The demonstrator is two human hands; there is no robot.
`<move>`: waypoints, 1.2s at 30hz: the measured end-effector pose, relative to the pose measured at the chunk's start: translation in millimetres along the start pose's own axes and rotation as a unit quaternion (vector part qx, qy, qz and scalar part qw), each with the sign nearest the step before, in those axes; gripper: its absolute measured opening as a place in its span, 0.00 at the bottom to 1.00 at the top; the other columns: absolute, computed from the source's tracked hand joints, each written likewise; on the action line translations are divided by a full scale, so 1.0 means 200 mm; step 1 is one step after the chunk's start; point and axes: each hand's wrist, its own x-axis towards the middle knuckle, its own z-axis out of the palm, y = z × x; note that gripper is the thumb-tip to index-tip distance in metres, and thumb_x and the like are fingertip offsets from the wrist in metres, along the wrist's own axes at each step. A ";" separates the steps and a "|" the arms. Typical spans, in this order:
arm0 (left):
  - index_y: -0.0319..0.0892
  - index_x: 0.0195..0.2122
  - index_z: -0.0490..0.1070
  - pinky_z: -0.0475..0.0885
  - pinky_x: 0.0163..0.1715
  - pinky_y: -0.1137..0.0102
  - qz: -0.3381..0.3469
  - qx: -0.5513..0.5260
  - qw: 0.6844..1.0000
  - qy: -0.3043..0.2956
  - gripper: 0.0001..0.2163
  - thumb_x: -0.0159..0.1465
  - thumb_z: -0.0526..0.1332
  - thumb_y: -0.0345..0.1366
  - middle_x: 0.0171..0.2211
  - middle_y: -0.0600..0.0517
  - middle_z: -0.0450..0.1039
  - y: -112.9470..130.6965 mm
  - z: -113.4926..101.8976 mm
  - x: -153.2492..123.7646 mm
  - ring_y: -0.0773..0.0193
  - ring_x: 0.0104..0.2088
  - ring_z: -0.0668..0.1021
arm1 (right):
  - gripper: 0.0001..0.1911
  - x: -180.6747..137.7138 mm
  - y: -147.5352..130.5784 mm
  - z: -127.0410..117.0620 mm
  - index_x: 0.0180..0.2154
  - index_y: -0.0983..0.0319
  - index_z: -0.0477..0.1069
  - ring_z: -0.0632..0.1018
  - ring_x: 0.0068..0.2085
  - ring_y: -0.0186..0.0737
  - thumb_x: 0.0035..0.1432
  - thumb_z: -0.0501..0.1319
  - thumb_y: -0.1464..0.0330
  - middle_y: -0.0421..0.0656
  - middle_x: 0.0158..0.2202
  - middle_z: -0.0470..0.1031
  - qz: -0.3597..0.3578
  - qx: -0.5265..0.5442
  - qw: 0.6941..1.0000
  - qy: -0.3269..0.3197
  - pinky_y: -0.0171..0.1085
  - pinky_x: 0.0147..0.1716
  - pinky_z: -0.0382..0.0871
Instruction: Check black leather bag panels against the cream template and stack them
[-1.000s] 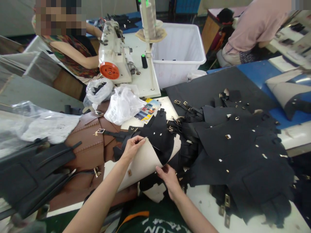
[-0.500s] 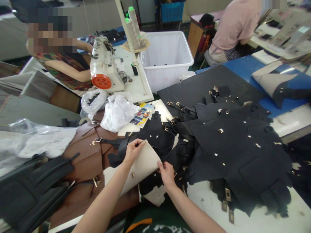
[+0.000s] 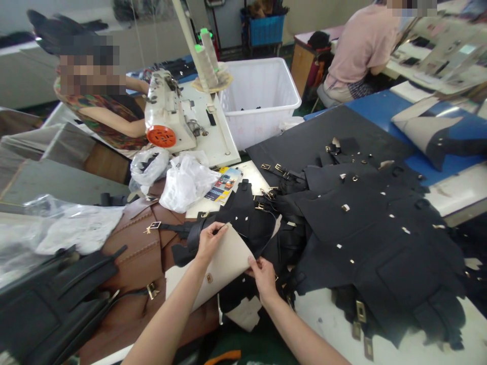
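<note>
Both hands worked one folded leather panel point(image 3: 228, 258) in the head view: the left hand point(image 3: 208, 242) pinched its upper edge between thumb and fingers, and the right hand point(image 3: 262, 276) gripped its right-hand edge, fingers curled over the fold. The panel (black outside, pale beige lining turned up) lay on the near edge of the white table point(image 3: 411, 350), between a stack of brown leather pieces point(image 3: 140, 253) on the left and a wide heap of black leather pieces point(image 3: 373, 238) on the right, touching both. Little open room remained around it; the only bare tabletop showed at the near right corner. Both forearms reached in from the bottom edge, the left one slanting up and right, the right one slanting up and left, wrists nearly straight, so the hands met close together over the panel. Black bags point(image 3: 49, 299) crowded the near left. Behind the panel lay white plastic bags point(image 3: 186, 180) and a printed card point(image 3: 224, 183), then a sewing machine point(image 3: 167, 119) with thread cones point(image 3: 207, 63), and beside it a white plastic bin point(image 3: 262, 99). One person sat behind the machine, and another in a pink shirt point(image 3: 361, 48) sat at a far bench on the right.
</note>
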 end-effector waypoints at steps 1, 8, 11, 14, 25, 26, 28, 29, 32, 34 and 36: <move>0.41 0.30 0.73 0.66 0.32 0.71 0.005 0.009 1.000 -0.002 0.13 0.59 0.62 0.46 0.29 0.52 0.74 0.01 0.00 -0.01 0.63 0.30 0.74 | 0.22 0.00 0.01 -0.01 0.30 0.62 0.71 0.78 0.33 0.47 0.49 0.65 0.49 0.46 0.32 0.78 0.002 0.002 1.000 0.001 0.44 0.34 0.75; 0.45 0.29 0.77 0.63 0.45 0.65 0.037 0.108 0.993 0.013 0.07 0.57 0.64 0.43 0.31 0.53 0.78 0.05 0.06 -0.05 0.58 0.36 0.76 | 0.21 -0.02 0.03 -0.08 0.36 0.64 0.74 0.78 0.35 0.45 0.53 0.64 0.52 0.45 0.35 0.79 0.008 0.048 0.998 -0.047 0.44 0.38 0.74; 0.45 0.30 0.77 0.63 0.44 0.65 0.044 0.129 0.990 0.019 0.07 0.58 0.63 0.42 0.31 0.53 0.79 0.04 0.10 -0.01 0.58 0.35 0.77 | 0.21 -0.01 0.01 -0.08 0.37 0.64 0.74 0.78 0.35 0.44 0.53 0.64 0.52 0.44 0.35 0.79 0.018 0.067 0.996 -0.064 0.44 0.39 0.74; 0.45 0.31 0.77 0.64 0.41 0.66 0.048 0.141 0.989 0.019 0.07 0.59 0.62 0.41 0.31 0.53 0.79 0.01 0.13 0.04 0.59 0.35 0.77 | 0.22 0.00 -0.01 -0.06 0.36 0.64 0.74 0.78 0.35 0.44 0.52 0.65 0.51 0.43 0.33 0.79 0.030 0.078 0.994 -0.072 0.44 0.38 0.74; 0.45 0.32 0.76 0.65 0.42 0.66 0.056 0.146 0.988 0.012 0.09 0.60 0.61 0.43 0.32 0.52 0.78 -0.03 0.15 0.03 0.59 0.36 0.77 | 0.21 -0.01 0.02 -0.07 0.34 0.63 0.74 0.78 0.34 0.43 0.53 0.64 0.51 0.42 0.32 0.78 0.029 0.082 0.994 -0.066 0.44 0.39 0.75; 0.45 0.31 0.76 0.65 0.43 0.65 0.058 0.147 0.987 0.018 0.08 0.60 0.61 0.43 0.33 0.52 0.78 -0.02 0.15 0.00 0.58 0.37 0.77 | 0.21 -0.02 0.03 -0.08 0.32 0.63 0.73 0.78 0.34 0.42 0.52 0.64 0.51 0.42 0.31 0.78 0.031 0.083 0.994 -0.060 0.44 0.39 0.75; 0.46 0.31 0.76 0.63 0.45 0.63 0.060 0.148 0.987 0.032 0.08 0.60 0.62 0.43 0.33 0.52 0.78 -0.02 0.15 -0.04 0.57 0.38 0.76 | 0.21 -0.03 0.05 -0.10 0.31 0.64 0.73 0.78 0.34 0.43 0.51 0.65 0.50 0.42 0.31 0.77 0.031 0.086 0.994 -0.053 0.45 0.40 0.76; 0.46 0.31 0.76 0.62 0.46 0.63 0.059 0.147 0.987 0.039 0.08 0.60 0.62 0.43 0.33 0.52 0.78 -0.02 0.16 -0.06 0.57 0.38 0.76 | 0.22 -0.03 0.06 -0.10 0.31 0.64 0.73 0.78 0.35 0.43 0.51 0.65 0.50 0.42 0.31 0.77 0.031 0.087 0.994 -0.052 0.45 0.41 0.76; 0.46 0.33 0.76 0.62 0.45 0.63 0.056 0.137 0.988 0.053 0.08 0.61 0.61 0.44 0.34 0.52 0.78 -0.02 0.15 -0.11 0.57 0.39 0.74 | 0.22 -0.04 0.07 -0.10 0.32 0.64 0.72 0.78 0.35 0.43 0.51 0.65 0.50 0.43 0.31 0.77 0.031 0.083 0.995 -0.050 0.46 0.42 0.76; 0.46 0.33 0.76 0.62 0.45 0.63 0.057 0.126 0.989 0.058 0.09 0.61 0.61 0.44 0.34 0.52 0.77 -0.01 0.13 -0.12 0.57 0.39 0.74 | 0.22 -0.04 0.07 -0.10 0.34 0.64 0.72 0.78 0.36 0.44 0.53 0.64 0.51 0.43 0.33 0.77 0.026 0.077 0.995 -0.054 0.46 0.42 0.76; 0.46 0.33 0.76 0.63 0.44 0.64 0.057 0.111 0.991 0.055 0.09 0.61 0.61 0.45 0.33 0.52 0.77 0.01 0.10 -0.12 0.57 0.38 0.74 | 0.22 -0.04 0.06 -0.09 0.37 0.64 0.71 0.78 0.37 0.43 0.54 0.63 0.51 0.44 0.35 0.77 0.018 0.073 0.996 -0.056 0.46 0.43 0.75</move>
